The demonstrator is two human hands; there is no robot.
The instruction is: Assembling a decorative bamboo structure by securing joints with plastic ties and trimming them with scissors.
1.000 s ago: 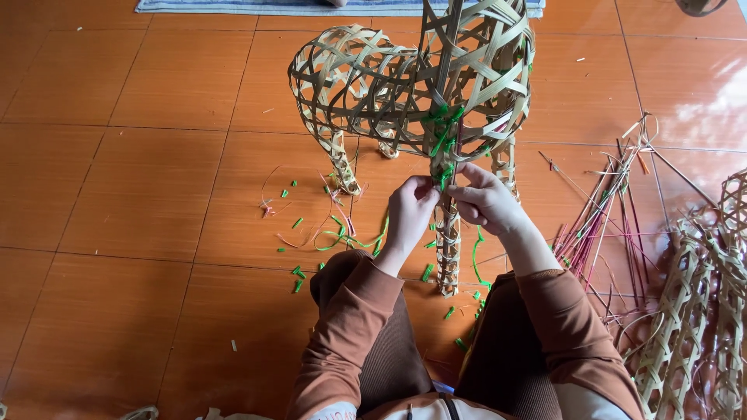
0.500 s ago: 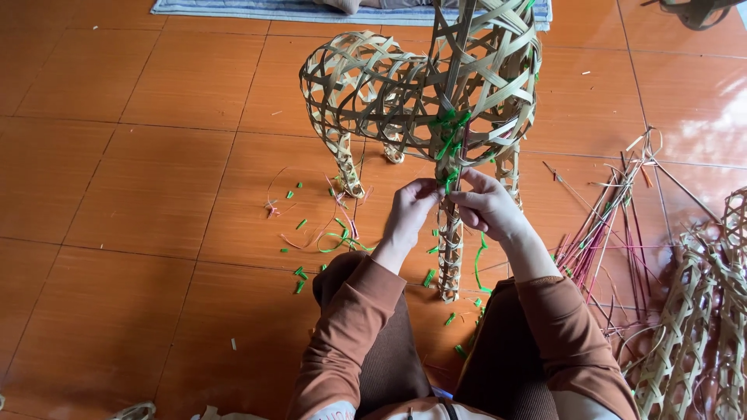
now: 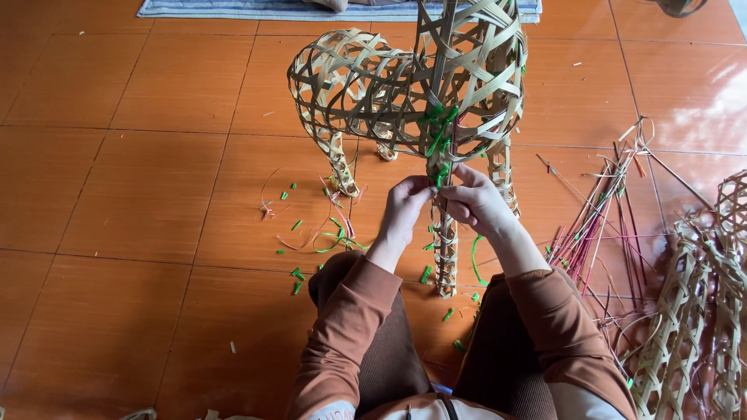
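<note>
Both grips closed, fingertips pinched on a green tie [image 3: 442, 177] at the top of the front leg [image 3: 445, 249] of a woven bamboo animal frame [image 3: 405, 85]. Left hand [image 3: 406, 210] on the left of the leg, right hand [image 3: 476, 204] on the right, thumbs nearly touching across it. Exact number of fingers on the tie: cannot tell, leg strip in the way.

Nearest the grip:
- leg drops straight down below the pinch, foot on the floor between the knees
- loose green strip [image 3: 473, 258] curled just right of the leg, under the right wrist
- more green ties [image 3: 436, 124] knotted just above the grip, at the chest of the frame

Left of the grip, on the tiled floor [image 3: 132, 210]:
- short green offcuts [image 3: 296, 274] scattered, roughly a dozen, too small for an exact count
- tangle of thin pink and green threads [image 3: 331, 233] near a rear leg

Frame: 1, standing upright, 4 legs visible. Body extends up and left from the grip, neck rises out of view at top.

Right of the grip, well apart:
- bundle of thin sticks [image 3: 603, 218], pink and tan, fanned on the floor, count not readable
- woven bamboo pieces [image 3: 700, 311] lying at the right edge, at least 2, partly cut off

Far, beyond the frame: striped mat [image 3: 233, 9] along the top edge.

Brown sleeves [image 3: 350, 319] on both arms, 2 hands in view.
</note>
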